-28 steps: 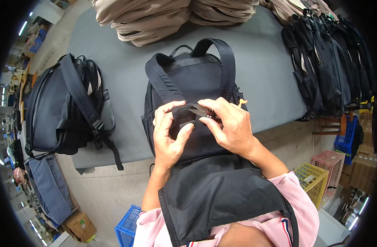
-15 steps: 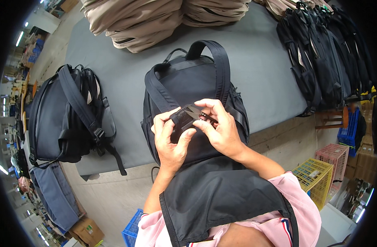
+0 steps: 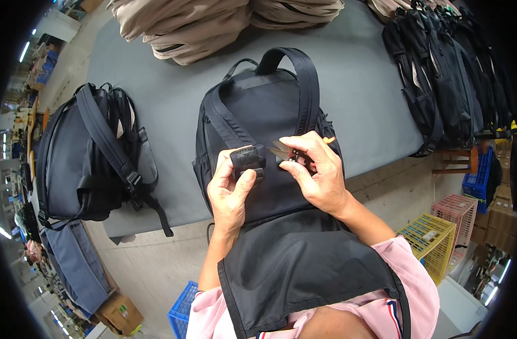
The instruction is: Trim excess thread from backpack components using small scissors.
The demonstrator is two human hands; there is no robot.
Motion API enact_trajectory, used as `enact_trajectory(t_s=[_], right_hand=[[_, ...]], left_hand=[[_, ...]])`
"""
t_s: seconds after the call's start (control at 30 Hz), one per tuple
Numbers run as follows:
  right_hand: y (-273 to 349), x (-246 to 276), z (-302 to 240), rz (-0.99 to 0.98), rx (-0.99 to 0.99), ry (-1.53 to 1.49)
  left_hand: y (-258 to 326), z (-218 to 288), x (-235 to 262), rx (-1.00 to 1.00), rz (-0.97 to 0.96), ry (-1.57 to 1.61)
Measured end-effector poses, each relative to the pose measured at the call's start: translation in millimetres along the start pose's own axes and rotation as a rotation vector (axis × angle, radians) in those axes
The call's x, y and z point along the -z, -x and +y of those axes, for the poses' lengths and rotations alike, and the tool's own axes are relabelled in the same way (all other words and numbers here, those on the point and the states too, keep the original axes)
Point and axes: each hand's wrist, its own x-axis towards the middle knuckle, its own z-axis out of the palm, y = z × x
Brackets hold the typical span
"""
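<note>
Head view. I am looking down on a black backpack lying back-panel up on the grey table, its lower end hanging over the near edge onto the person's dark apron. I judge it is laid this way so that the shoulder straps are facing up and within easy reach.

The left hand is pinching the end of the left shoulder strap, thumb on the near side and fingers curled over the top. The grip is closed firmly on the strap end and is raising it slightly off the panel, apparently so that its edge is presented to the other hand.

The right hand is closed round a small pair of thread snips. The pale blades are pointing left toward the held strap end, just beside it; I cannot tell whether they are touching the fabric. An orange bit of the tool is showing past the knuckles.

The right shoulder strap is arching up and clear of the work.

A second black backpack is lying well apart at the left of the table. Beige bags are stacked along the far edge, and a row of black bags is lining the right side. Plastic crates, yellow and blue, are sitting on the floor below.
</note>
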Motion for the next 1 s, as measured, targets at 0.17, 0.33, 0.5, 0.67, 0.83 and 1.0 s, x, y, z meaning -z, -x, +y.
enact_trajectory(t_s=[0.17, 0.33, 0.5, 0.67, 0.83, 1.0], right_hand=[[-2.1, -0.2, 2.2, -0.036, 0.127, 0.143], [-0.7, -0.6, 1.9, -0.081, 0.154, 0.248], [1.0, -3.8, -0.7, -0.063, 0.081, 0.219], [3.9, -8.5, -2.3, -0.049, -0.013, 0.168], [8.3, -18.0, -1.0, -0.059, -0.329, -0.333], [17.8, -37.5, -0.5, 0.087, -0.462, -0.696]], left_hand=[[-0.3, 1.3, -1.5, 0.020, 0.000, 0.008], [0.0, 0.0, -2.8, -0.052, 0.010, -0.089], [-0.6, -4.5, -7.8, -0.143, 0.071, -0.220], [1.6, -10.0, -8.3, -0.220, 0.162, -0.478], [-0.4, -13.5, -8.1, -0.352, 0.157, -0.659], [-0.7, -9.0, -12.2, -0.308, 0.135, -0.595]])
